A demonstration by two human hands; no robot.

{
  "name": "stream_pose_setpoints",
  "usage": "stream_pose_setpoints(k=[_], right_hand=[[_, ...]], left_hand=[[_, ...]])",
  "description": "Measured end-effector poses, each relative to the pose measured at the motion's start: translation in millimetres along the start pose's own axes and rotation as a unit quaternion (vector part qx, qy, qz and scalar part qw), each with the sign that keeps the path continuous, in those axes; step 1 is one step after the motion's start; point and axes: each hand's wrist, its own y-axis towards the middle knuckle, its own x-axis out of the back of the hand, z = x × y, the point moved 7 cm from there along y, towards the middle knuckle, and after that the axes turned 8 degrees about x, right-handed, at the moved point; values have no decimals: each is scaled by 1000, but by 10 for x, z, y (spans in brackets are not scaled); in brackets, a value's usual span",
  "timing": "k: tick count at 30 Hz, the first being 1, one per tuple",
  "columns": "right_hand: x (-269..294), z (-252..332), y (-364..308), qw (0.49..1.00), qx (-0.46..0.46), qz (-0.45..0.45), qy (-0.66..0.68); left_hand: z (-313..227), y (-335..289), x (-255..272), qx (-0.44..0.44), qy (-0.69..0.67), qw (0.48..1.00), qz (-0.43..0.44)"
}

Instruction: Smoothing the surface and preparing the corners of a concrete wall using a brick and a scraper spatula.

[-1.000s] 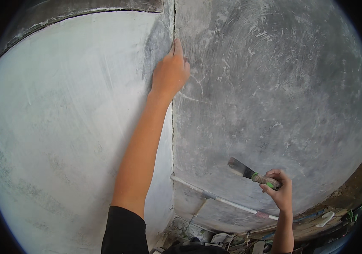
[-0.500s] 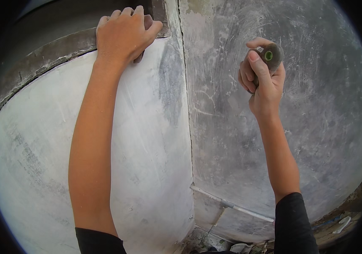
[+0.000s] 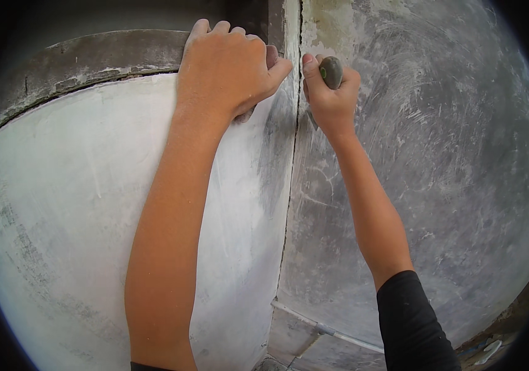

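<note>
My right hand [image 3: 335, 99] is closed round the dark rounded handle of a putty knife [image 3: 332, 72], which has a green-rimmed hole in its end. A sliver of the blade shows below the fingers, by the cracked corner seam between the two walls; whether it touches the wall I cannot tell. My left hand [image 3: 230, 77] curls over a dusty dark object [image 3: 271, 57] beside the ledge, at the top of the white wall. Only bits of that object show, near the thumb and below the palm, so its kind stays hidden.
A white-plastered wall [image 3: 91, 204] lies at left, under a dark ledge [image 3: 100, 55] with a recess above. The grey scuffed wall [image 3: 450, 185] stands at right. Low down, a pale pipe [image 3: 345, 338] runs along it; debris [image 3: 490, 352] lies at lower right.
My right hand has moved left with the putty knife, to the corner seam. The view has shifted, and my left hand with its dark object now appears further right and slightly lower.
</note>
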Motion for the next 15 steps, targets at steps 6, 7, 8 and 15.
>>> stream_pose_setpoints(k=[6,7,8,15], right_hand=[[-151,182,15,999,38,-1,26],[-210,179,7,998,63,7,2],[-191,160,5,998,61,11,1],[-91,85,84,998,14,-21,52]], left_hand=[[49,-28,52,-9,-6,999,-39],[45,-25,42,-14,-3,999,-41],[40,-17,41,-20,1,999,-44],[25,49,99,-6,-8,998,69]])
